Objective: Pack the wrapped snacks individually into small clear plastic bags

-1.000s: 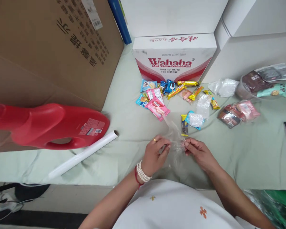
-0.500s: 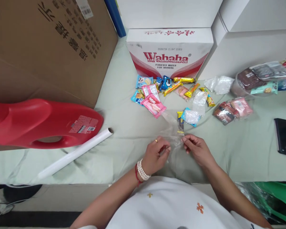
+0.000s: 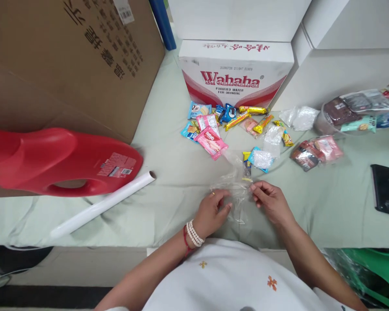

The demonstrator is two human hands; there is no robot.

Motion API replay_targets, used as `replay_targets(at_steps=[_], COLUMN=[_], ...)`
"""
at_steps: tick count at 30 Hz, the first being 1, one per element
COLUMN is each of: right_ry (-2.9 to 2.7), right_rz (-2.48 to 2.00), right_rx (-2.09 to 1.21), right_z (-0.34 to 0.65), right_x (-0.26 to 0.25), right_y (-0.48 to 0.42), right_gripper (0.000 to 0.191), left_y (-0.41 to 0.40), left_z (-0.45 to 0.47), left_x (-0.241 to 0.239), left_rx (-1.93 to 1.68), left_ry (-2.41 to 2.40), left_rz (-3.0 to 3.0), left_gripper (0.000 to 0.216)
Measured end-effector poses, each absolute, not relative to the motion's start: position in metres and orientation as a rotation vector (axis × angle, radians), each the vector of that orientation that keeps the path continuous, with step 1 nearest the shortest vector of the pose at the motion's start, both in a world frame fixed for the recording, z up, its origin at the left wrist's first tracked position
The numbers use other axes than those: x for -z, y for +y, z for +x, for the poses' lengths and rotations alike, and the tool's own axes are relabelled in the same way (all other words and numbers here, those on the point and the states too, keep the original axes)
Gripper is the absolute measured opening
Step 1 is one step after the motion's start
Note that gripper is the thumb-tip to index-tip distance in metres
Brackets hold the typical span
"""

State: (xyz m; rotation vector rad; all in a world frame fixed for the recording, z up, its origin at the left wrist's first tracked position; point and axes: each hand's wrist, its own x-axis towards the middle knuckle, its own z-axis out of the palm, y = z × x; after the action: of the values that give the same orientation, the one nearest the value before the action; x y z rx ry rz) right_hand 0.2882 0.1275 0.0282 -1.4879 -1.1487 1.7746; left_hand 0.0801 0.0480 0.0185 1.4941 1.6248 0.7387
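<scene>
Green-covered table [image 3: 175,172], snack packets [image 3: 211,143], white tube [image 3: 103,204], 1 phone [image 3: 386,190]

A single head-worn camera is looking forward and steeply down over the person's white shirt [image 3: 233,272], which is filling the bottom centre. It is sitting near enough to be showing the left hand [image 3: 212,211] and right hand [image 3: 272,202] clearly below centre, while the surface [image 3: 175,207] is stretching beyond them toward the Wahaha box [image 3: 235,75] at upper centre.
</scene>
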Motion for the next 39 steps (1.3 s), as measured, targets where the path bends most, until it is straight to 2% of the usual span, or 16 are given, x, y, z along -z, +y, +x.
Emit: replay_targets(at_steps=[3,8,13,16,19,22,24,28,33,39], right_ry=[-1.246,-1.628,-1.726,-1.755,-1.806,-1.867,-1.925,-2.058,-2.266,-2.292], right_rz=[-1.525,-1.549,-1.569,-1.516,-1.465,-1.414,-1.331,-1.180,-1.184,-1.134], right_rx=[-1.775,-1.840,-1.419,-1.297,-1.222,-1.119,-1.003,-0.726,-0.502,-0.503], right_z=[0.292,0.310,0.309,0.284,0.250,0.226,0.219,0.222,0.231,0.234], right_x=[-0.028,-0.037,-0.053,-0.052,-0.038,-0.023,-0.016,-0.014,-0.016,-0.022], right_y=[0.122,0.121,0.155,0.183,0.206,0.216,0.212,0.188,0.159,0.153], right_gripper=[0.048,0.049,0.048,0.050,0.047,0.035,0.026,0.029,0.032,0.032], left_y=[0.053,0.045,0.031,0.034,0.045,0.060,0.073,0.103,0.128,0.133], left_z=[0.070,0.049,0.042,0.046,0.053,0.059,0.061,0.065,0.078,0.080], left_x=[-0.019,-0.025,-0.045,-0.059,-0.069,-0.068,-0.062,-0.048,-0.042,-0.038], left_rx=[-0.575,-0.336,-0.402,-0.513,-0.674,-0.912,-1.056,-1.228,-1.354,-1.391], left_ry=[1.759,1.816,1.805,1.793,1.751,1.686,1.628,1.516,1.540,1.490], left_rz=[1.527,1.540,1.491,1.510,1.509,1.382,1.146,0.606,0.548,0.430], left_gripper=[0.054,0.063,0.073,0.069,0.055,0.030,0.022,0.030,0.039,0.031])
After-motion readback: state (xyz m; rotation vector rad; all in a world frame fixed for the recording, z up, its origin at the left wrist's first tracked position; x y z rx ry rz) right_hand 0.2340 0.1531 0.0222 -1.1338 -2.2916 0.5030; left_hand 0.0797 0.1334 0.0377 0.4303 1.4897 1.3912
